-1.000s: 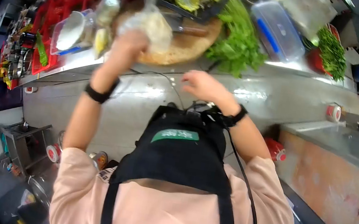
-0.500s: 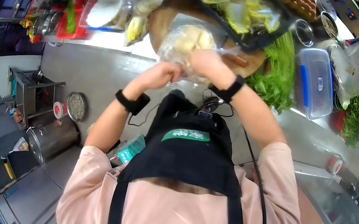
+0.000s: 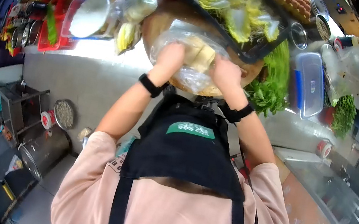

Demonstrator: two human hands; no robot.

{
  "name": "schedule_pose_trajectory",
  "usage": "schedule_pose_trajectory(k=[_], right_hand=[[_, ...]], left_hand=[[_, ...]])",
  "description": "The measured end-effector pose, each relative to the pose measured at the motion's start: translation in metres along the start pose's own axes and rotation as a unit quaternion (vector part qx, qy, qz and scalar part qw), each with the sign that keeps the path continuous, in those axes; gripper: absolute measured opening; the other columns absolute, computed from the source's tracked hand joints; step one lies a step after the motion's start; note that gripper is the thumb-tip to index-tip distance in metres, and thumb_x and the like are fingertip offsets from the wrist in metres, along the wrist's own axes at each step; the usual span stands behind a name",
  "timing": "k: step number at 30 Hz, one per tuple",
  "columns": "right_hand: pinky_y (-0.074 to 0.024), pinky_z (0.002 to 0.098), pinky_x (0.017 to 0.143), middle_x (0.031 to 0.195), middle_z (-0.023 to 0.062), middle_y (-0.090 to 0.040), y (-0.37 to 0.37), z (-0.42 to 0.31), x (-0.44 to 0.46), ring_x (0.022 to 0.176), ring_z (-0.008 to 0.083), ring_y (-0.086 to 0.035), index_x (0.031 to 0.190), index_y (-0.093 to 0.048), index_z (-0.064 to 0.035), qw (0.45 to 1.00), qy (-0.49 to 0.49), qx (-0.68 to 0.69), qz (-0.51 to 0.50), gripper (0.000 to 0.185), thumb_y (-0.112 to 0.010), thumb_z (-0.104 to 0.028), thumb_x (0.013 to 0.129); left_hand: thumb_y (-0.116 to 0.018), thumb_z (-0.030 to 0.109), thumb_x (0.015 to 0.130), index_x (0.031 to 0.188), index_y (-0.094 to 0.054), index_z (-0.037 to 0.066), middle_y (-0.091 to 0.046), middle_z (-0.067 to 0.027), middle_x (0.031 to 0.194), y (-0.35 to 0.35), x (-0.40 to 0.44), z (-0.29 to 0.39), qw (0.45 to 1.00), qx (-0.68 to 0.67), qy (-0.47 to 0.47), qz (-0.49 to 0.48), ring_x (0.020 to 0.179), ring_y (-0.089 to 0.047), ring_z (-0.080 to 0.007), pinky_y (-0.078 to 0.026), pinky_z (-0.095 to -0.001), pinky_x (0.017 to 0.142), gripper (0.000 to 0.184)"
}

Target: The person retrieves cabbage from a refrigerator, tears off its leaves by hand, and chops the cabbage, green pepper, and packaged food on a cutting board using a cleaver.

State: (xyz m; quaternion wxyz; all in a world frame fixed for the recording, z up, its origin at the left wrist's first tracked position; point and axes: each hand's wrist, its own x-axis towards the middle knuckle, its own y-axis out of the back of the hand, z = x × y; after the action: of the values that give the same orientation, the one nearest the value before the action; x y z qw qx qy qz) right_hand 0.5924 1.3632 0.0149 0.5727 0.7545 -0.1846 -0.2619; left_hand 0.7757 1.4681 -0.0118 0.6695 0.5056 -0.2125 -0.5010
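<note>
A clear plastic bag (image 3: pixel 192 80) with pale yellow blocks (image 3: pixel 200 55) inside lies on the round wooden chopping board (image 3: pixel 155 13). The bag's mouth is spread and the blocks show between my hands. My left hand (image 3: pixel 170 57) is closed on the bag's left side, its fingertips partly hidden by the plastic. On the other side, my right hand (image 3: pixel 226 75) has its fingers curled around the bag's right edge, close to the blocks. Behind the bag, a flat grey piece like a cleaver blade (image 3: pixel 180 26) partly shows.
A black tray (image 3: pixel 244 55) of yellow leaves and sprouts overlaps the board's far side. Leafy green stalks (image 3: pixel 269 95) and a lidded clear box (image 3: pixel 310 86) are to the right. Leftward are bagged cabbage (image 3: pixel 127 36), a tub with a white bowl (image 3: pixel 90 13) and red baskets (image 3: pixel 49 42).
My hands have moved apart, the left up onto the bag and the right to its right edge. The bag is spread wider and the blocks show more plainly.
</note>
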Motion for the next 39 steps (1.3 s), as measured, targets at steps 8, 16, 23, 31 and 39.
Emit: schedule_pose_trajectory(k=[8, 16, 23, 31, 39], right_hand=[[-0.0528, 0.0486, 0.079, 0.111, 0.0243, -0.061, -0.033, -0.017, -0.007, 0.091, 0.0427, -0.064, 0.136, -0.044, -0.0036, 0.987, -0.079, 0.142, 0.009, 0.066, -0.069, -0.012, 0.076], [-0.0497, 0.0449, 0.09, 0.124, 0.026, -0.054, -0.043, -0.023, -0.024, 0.108, 0.0419, -0.057, 0.133, -0.045, 0.0014, 0.915, -0.11, 0.386, 0.035, 0.062, -0.063, 0.003, 0.074], [-0.0475, 0.0447, 0.089, 0.118, 0.0189, -0.057, -0.073, -0.064, -0.021, 0.106, 0.0393, -0.056, 0.109, -0.06, -0.0024, 0.97, 0.035, 0.144, 0.195, 0.036, -0.059, 0.0, 0.073], [-0.0411, 0.0468, 0.098, 0.115, 0.0145, -0.059, -0.027, -0.008, -0.023, 0.109, 0.0347, -0.054, 0.116, -0.059, -0.0051, 0.965, -0.005, 0.165, 0.204, 0.036, -0.055, -0.004, 0.08], [-0.047, 0.0424, 0.09, 0.1, 0.0121, -0.058, -0.051, 0.008, -0.013, 0.097, 0.0329, -0.057, 0.134, -0.047, -0.0074, 0.994, -0.019, -0.03, 0.103, 0.052, -0.054, -0.007, 0.082]], left_hand=[[-0.067, 0.019, 0.081, 0.089, -0.07, -0.001, -0.069, -0.0239, 0.091, 0.004, 0.022, 0.005, 0.993, -0.092, 0.069, -0.011, 0.089, -0.068, -0.0384, -0.054, -0.0468, 0.078, 0.021], [-0.071, 0.022, 0.078, 0.101, -0.064, -0.004, -0.068, -0.0246, 0.095, 0.058, 0.002, 0.003, 0.979, -0.079, -0.1, -0.161, 0.088, -0.066, -0.0385, -0.051, -0.0446, 0.076, 0.035], [-0.07, 0.014, 0.076, 0.088, -0.059, -0.002, -0.06, -0.0177, 0.077, 0.189, -0.009, 0.006, 0.908, -0.106, -0.284, -0.29, 0.071, -0.058, -0.0295, -0.047, -0.0366, 0.067, 0.023], [-0.059, 0.004, 0.081, 0.096, -0.054, 0.002, -0.053, -0.0024, 0.081, 0.255, -0.037, -0.046, 0.957, -0.266, -0.105, 0.039, 0.075, -0.051, -0.0099, -0.044, -0.0251, 0.068, 0.016], [-0.066, 0.003, 0.083, 0.123, -0.052, 0.0, -0.064, -0.0093, 0.11, 0.103, -0.053, -0.068, 0.692, -0.716, 0.078, -0.049, 0.096, -0.065, -0.0184, -0.054, -0.0308, 0.085, 0.043]])
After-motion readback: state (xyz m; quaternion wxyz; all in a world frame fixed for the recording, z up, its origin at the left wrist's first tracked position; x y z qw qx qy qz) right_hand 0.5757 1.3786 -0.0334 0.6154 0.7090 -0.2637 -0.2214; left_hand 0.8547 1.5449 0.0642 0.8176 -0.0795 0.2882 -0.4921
